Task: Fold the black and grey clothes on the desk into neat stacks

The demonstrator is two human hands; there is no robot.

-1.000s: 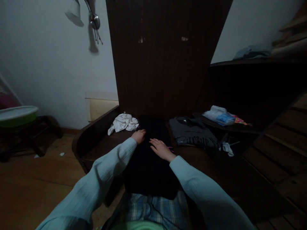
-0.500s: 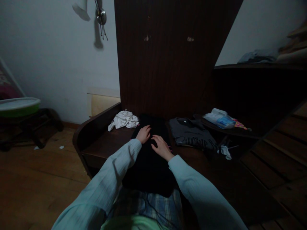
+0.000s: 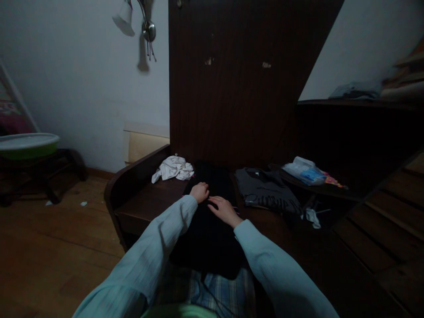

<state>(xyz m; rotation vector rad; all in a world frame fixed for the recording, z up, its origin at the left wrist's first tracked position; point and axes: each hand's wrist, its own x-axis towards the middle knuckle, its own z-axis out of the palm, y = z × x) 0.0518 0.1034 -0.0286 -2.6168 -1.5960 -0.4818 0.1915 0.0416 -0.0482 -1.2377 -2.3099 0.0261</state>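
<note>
A black garment (image 3: 212, 225) lies flat on a dark wooden surface (image 3: 145, 203) in front of me, its near end hanging over my plaid-covered lap. My left hand (image 3: 199, 192) rests on the cloth with its fingers curled inward. Beside it, my right hand (image 3: 224, 208) lies flat on the same garment, fingers stretched toward the left hand. Both arms wear pale blue sleeves.
A crumpled white cloth (image 3: 172, 168) lies left of the black garment. A folded grey shirt (image 3: 266, 190) sits to the right, with a plastic-wrapped packet (image 3: 304, 170) beyond it. A tall dark wooden panel (image 3: 232, 79) stands behind. A green basin (image 3: 28, 145) rests on a stool at far left.
My left hand moved right from the garment's left edge onto the cloth and drew close to my right hand. The right hand stayed on the garment, shifting only slightly. The view drifted.
</note>
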